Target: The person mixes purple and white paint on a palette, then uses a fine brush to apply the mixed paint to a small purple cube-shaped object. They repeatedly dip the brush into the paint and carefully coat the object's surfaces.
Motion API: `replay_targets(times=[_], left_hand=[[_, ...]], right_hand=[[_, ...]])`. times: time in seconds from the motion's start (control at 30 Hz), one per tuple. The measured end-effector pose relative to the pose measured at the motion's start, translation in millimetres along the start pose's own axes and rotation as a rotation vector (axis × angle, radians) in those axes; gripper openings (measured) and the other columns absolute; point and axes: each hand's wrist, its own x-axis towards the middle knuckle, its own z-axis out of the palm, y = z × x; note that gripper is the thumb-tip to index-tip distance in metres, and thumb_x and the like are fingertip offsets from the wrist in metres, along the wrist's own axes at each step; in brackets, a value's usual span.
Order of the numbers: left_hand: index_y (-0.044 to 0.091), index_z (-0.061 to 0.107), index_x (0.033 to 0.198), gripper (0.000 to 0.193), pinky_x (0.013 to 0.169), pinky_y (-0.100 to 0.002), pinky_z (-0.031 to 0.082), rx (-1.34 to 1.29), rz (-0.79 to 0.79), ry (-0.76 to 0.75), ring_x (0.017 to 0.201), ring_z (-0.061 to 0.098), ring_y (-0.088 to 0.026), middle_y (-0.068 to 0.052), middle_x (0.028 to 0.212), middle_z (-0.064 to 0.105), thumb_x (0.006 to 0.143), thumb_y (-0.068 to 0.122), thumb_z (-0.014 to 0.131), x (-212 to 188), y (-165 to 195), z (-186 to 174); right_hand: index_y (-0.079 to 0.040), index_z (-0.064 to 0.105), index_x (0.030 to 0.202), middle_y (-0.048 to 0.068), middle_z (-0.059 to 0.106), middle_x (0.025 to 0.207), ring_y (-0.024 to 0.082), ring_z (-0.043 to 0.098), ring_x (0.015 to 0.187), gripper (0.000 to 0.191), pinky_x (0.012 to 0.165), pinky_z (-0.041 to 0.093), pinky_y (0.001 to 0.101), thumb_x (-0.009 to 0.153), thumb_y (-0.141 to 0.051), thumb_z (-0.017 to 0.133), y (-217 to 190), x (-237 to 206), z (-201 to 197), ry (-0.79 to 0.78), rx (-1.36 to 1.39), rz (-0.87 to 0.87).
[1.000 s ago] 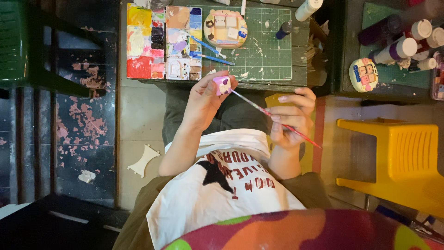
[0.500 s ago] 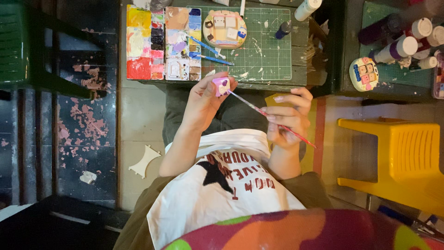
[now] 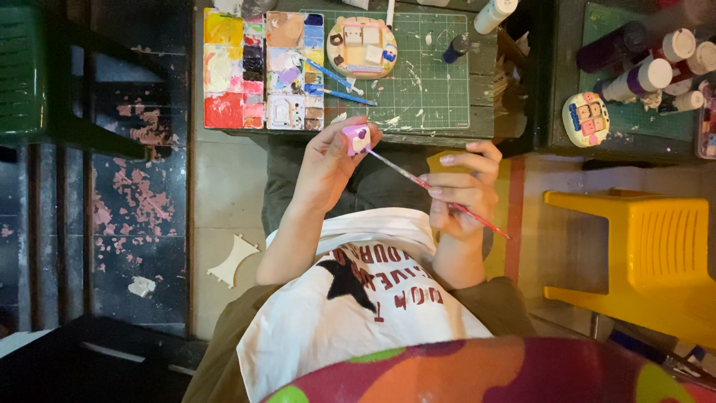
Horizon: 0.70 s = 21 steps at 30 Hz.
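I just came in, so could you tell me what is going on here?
A seated person is painting a small pink block, held up in the left hand. The right hand holds a thin red-handled brush with its tip at the block. In front, a paint palette and a painted round piece lie on a green cutting mat.

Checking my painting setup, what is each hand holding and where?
Left hand pinches a small pink piece by its sides; right hand holds a thin paintbrush mid-handle.
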Motion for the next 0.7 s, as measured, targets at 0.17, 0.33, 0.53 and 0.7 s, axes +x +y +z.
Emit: replay_targets(times=[0.17,0.33,0.53,0.7], left_hand=[[-0.004,0.06,0.138,0.049,0.121,-0.049,0.045,0.009,-0.007,0.003,0.127,0.064,-0.03,-0.016,0.129,0.069,0.105,0.032,0.066,-0.6,0.6,0.4],[-0.004,0.06,0.138,0.049,0.121,-0.049,0.045,0.007,-0.01,0.001,0.127,0.064,-0.029,-0.016,0.13,0.068,0.106,0.032,0.066,-0.8,0.0,1.4],[-0.004,0.06,0.138,0.048,0.121,-0.049,0.044,0.013,-0.013,0.002,0.127,0.064,-0.03,-0.016,0.13,0.068,0.106,0.032,0.065,-1.6,-0.2,1.4],[-0.004,0.06,0.138,0.048,0.121,-0.048,0.044,0.01,-0.012,-0.006,0.128,0.063,-0.029,-0.016,0.13,0.068,0.106,0.031,0.065,0.4,1.3,2.5]], right_hand=[[-0.014,0.057,0.091,0.004,0.076,0.086,0.026,0.061,0.1,0.013,0.106,0.036,0.053,0.097,-0.021,0.065,-0.2,-0.4,0.4,0.005,-0.002,-0.001],[-0.014,0.058,0.091,0.003,0.076,0.086,0.025,0.061,0.1,0.013,0.106,0.036,0.0524,0.097,-0.023,0.064,0.1,-1.0,-0.2,0.026,-0.003,0.006],[-0.013,0.058,0.092,0.004,0.075,0.087,0.026,0.061,0.1,0.012,0.106,0.037,0.0525,0.097,-0.023,0.064,2.7,-0.3,-2.7,0.018,0.007,-0.006],[-0.014,0.057,0.091,0.002,0.075,0.086,0.026,0.061,0.1,0.011,0.107,0.037,0.0523,0.096,-0.022,0.064,2.2,0.9,-1.2,0.028,0.007,0.035]])
